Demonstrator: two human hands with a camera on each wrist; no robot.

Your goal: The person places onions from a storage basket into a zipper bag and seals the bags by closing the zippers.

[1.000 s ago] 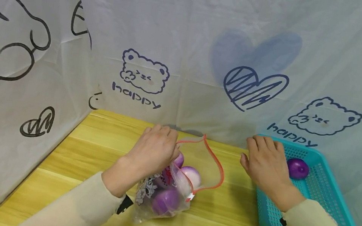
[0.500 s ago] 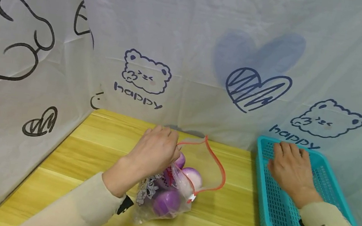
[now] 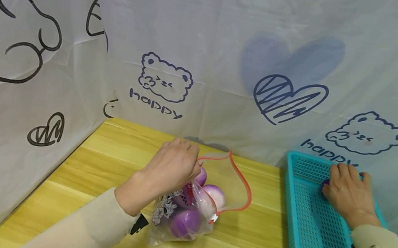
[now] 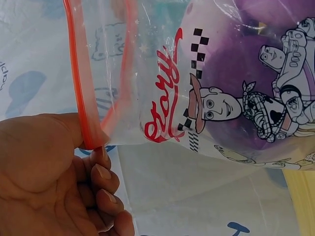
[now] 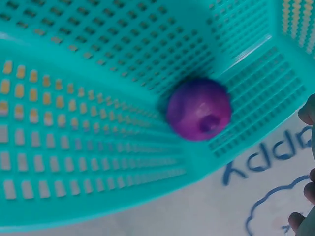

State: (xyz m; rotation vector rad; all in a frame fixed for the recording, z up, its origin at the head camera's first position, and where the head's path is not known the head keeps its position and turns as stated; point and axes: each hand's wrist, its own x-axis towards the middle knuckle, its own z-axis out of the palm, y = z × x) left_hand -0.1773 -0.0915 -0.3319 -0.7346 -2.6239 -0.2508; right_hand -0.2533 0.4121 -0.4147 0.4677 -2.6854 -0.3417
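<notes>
My left hand (image 3: 171, 164) pinches the red-edged mouth of a clear zip bag (image 4: 147, 59) between thumb and fingers. Cartoon figures and red lettering mark its side. Inside the bag lie several round purple and white, onion-like things (image 3: 186, 221), and its mouth gapes to the right. My right hand (image 3: 349, 196) is over the far right part of a turquoise basket (image 3: 296, 241), fingers loosely bent. A round purple, onion-like thing (image 5: 199, 109) rests in the basket's corner, mostly hidden by that hand in the head view. In the right wrist view the fingers (image 5: 307, 191) are apart from it.
The yellow wood-grain table (image 3: 244, 239) stretches between bag and basket. A white printed cloth (image 3: 219, 114) hangs behind the table, and another hangs along the left side.
My right hand has moved right, from beside the basket's left rim to over the purple thing at its far right. My left hand keeps its hold on the bag.
</notes>
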